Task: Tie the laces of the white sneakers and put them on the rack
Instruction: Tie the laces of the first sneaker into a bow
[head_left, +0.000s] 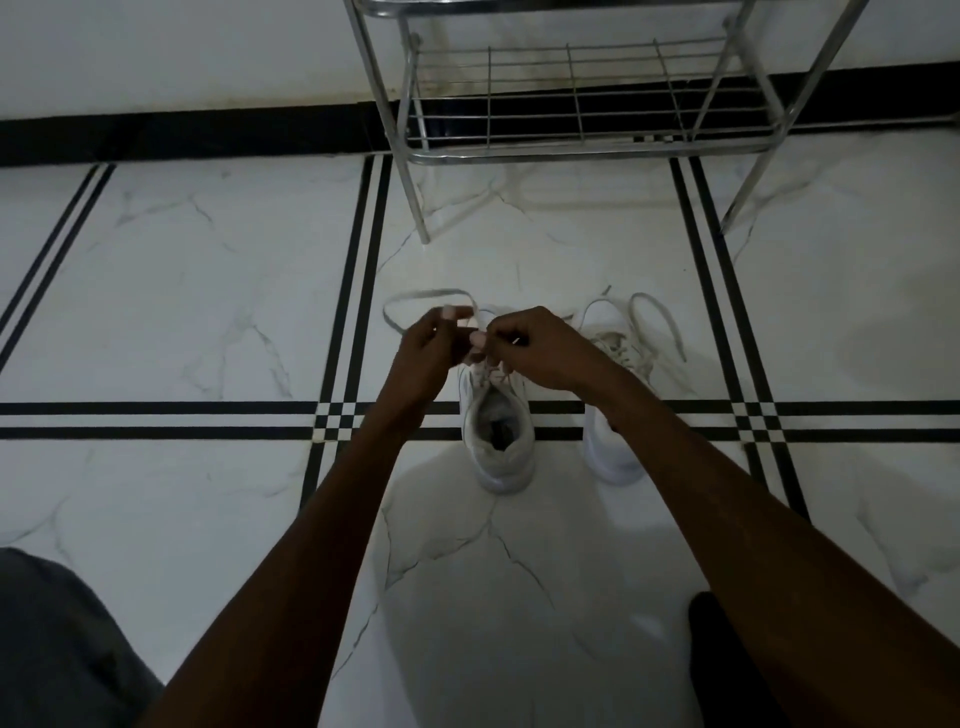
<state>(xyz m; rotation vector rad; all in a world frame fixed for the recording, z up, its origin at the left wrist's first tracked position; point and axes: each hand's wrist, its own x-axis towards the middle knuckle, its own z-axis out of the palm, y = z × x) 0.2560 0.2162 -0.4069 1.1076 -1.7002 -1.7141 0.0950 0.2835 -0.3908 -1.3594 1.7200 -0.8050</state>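
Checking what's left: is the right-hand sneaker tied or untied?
Untied: the right-hand sneaker has loose lace ends trailing on the floor.

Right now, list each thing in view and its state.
Left sneaker: upright on floor, laces being tied.
Right sneaker: upright on floor, laces loose.
Left hand: pinching a lace loop.
Right hand: pinching a lace.
Rack: lower shelf bare.
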